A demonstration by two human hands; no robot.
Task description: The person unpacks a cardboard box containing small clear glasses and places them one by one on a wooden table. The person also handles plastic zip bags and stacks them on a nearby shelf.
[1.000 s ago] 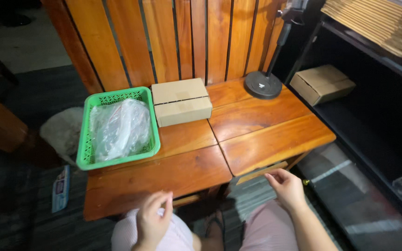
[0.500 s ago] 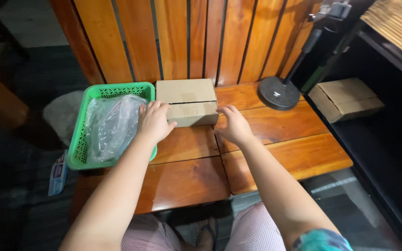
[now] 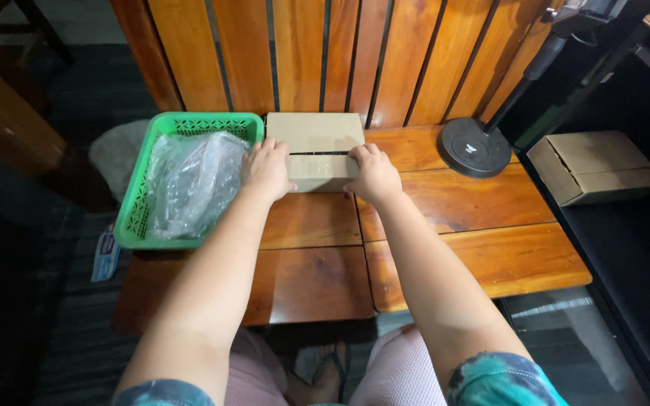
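My left hand (image 3: 266, 168) and right hand (image 3: 371, 174) grip the box (image 3: 316, 143) by its two front corners, fingers curled over the top. It sits at the table's (image 3: 460, 218) back edge, against the slats, touching the green basket (image 3: 138, 218). Bare table lies in front.
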